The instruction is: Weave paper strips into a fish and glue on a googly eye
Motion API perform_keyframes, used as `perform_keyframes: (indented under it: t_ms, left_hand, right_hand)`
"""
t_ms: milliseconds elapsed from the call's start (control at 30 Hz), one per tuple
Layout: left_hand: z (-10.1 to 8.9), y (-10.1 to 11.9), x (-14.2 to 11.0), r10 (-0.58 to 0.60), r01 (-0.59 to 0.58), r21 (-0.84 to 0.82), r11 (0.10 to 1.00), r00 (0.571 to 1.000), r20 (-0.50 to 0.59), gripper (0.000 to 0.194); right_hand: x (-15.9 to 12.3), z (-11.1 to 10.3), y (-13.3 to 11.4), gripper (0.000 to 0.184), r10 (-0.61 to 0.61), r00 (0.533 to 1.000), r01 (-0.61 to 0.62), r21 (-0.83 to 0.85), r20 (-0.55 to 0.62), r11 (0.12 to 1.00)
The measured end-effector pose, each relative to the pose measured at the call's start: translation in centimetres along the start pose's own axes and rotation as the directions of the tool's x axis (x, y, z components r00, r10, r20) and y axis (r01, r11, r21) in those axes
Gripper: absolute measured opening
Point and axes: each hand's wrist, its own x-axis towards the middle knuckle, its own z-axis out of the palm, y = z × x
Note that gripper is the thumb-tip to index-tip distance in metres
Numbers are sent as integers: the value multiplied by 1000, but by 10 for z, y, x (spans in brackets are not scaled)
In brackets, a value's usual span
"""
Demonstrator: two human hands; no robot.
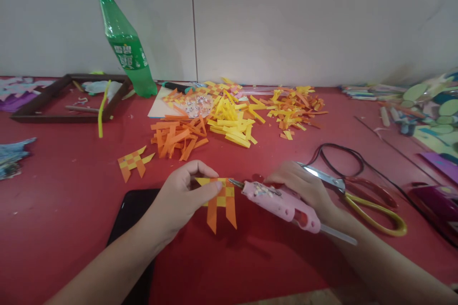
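Between the thumb and fingers of my left hand (188,190) is a woven paper fish (224,198) of orange and yellow strips, with pointed strip ends hanging down. My right hand (304,186) is closed around a pink hot glue gun (275,202); its handle side is mostly hidden by the gun and fingers. The gun's metal nozzle meets the upper right edge of the woven piece, and a clear glue stick (338,233) sticks out of its back. A similar woven paper fish (134,162) lies on the red table (200,267) to the left.
Behind my hands lie piles of orange strips (179,136), yellow strips (232,126) and mixed scraps (296,107). Scissors (372,212) and a black cord (336,145) are at right. A dark phone-like slab (138,200) lies under my left arm. A green bottle (129,52) stands beside a brown frame (53,118).
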Motion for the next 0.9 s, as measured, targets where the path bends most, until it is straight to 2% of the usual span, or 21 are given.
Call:
perform_keyframes:
  t_ms: [500, 900]
  left_hand:
    - [-1, 0, -1, -52, 53, -77, 996, 998, 26, 22]
    - [2, 7, -1, -135, 144, -243, 959, 989, 54, 26]
  right_hand:
    - [5, -2, -3, 15, 5, 1000, -5, -4, -7, 1000]
    - [6, -3, -3, 16, -6, 1000, 6, -9, -21, 1000]
